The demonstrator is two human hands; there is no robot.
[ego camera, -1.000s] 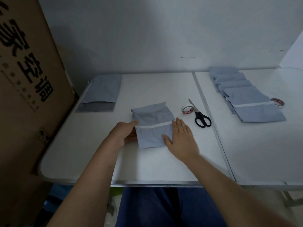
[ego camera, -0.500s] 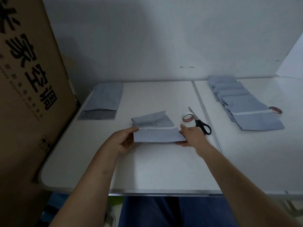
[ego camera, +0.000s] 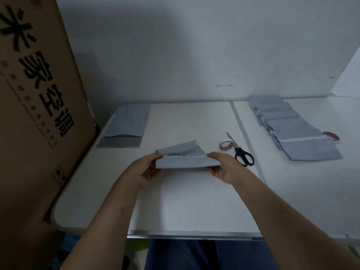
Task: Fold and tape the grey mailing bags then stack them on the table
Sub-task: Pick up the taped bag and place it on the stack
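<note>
A folded grey mailing bag [ego camera: 184, 158] with a white tape strip hangs just above the middle of the white table [ego camera: 187, 207]. My left hand [ego camera: 145, 170] pinches its left end, and my right hand [ego camera: 224, 167] pinches its right end. An overlapping row of folded, taped bags [ego camera: 292, 131] lies at the right. Unfolded grey bags [ego camera: 126, 125] lie flat at the far left.
A tape roll [ego camera: 226, 145] and black-handled scissors [ego camera: 241, 153] lie just right of the held bag. A second tape roll [ego camera: 331, 136] sits by the taped bags. A tall cardboard box [ego camera: 33, 114] stands along the table's left edge. A seam [ego camera: 245, 137] divides the table.
The bag lay flat under both hands a second ago. Both hands have since gripped its ends and lifted its near edge up off the table.
</note>
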